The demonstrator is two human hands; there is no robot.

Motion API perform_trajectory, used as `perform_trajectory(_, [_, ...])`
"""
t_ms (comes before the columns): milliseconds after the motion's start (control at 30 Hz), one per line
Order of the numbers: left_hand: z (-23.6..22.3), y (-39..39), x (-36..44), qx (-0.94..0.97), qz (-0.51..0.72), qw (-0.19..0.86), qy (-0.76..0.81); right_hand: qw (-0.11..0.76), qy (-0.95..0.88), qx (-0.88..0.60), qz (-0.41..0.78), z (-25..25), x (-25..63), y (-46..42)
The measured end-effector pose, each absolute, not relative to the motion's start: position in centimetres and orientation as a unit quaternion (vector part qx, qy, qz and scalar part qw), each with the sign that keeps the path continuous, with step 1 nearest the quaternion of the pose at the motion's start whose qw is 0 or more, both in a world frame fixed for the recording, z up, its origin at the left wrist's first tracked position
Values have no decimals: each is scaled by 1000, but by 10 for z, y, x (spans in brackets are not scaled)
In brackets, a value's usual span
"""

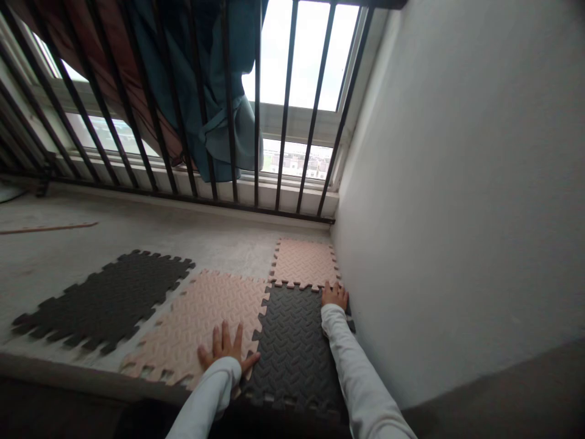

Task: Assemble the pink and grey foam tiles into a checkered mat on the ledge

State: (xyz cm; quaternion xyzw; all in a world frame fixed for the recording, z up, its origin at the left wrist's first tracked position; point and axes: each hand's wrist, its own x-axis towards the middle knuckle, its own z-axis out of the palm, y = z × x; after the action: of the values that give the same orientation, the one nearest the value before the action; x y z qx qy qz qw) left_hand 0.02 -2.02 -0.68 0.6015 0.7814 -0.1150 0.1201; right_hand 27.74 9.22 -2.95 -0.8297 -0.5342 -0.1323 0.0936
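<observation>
My left hand (pixel 226 350) lies with fingers spread on a pink foam mat tile (pixel 214 305), its thumb reaching over the seam onto a dark grey foam tile (pixel 292 347). At the far right corner of that dark tile, by the wall, my right hand (pixel 335 295) rests with its fingers extended over the edge. A second pink tile (pixel 304 261) adjoins the dark tile's far side. Off to the left, another dark grey tile (pixel 114 299) lies apart from the pink one, with bare floor between them. All have jigsaw-toothed edges.
A white wall (pixel 457 183) rises close on the right. Dark metal railings (pixel 256 122) stand across the back, with blue and reddish cloth (pixel 192 79) hanging behind them before windows. A thin strip (pixel 50 228) lies on the concrete floor at left. The floor ends at a front edge (pixel 64 372).
</observation>
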Motion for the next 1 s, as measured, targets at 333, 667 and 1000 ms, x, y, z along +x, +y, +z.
perform_trajectory(333, [-2, -20, 1, 598, -110, 131, 783, 54, -547, -831, -83, -28, 282, 96])
perform_trajectory(667, [-7, -19, 0, 602, -100, 133, 781, 44, -542, -836, -71, -32, 281, 101])
perform_trajectory(1000, [-11, -19, -1, 603, -88, 134, 781, -10, -560, -827, -52, -23, 275, 84])
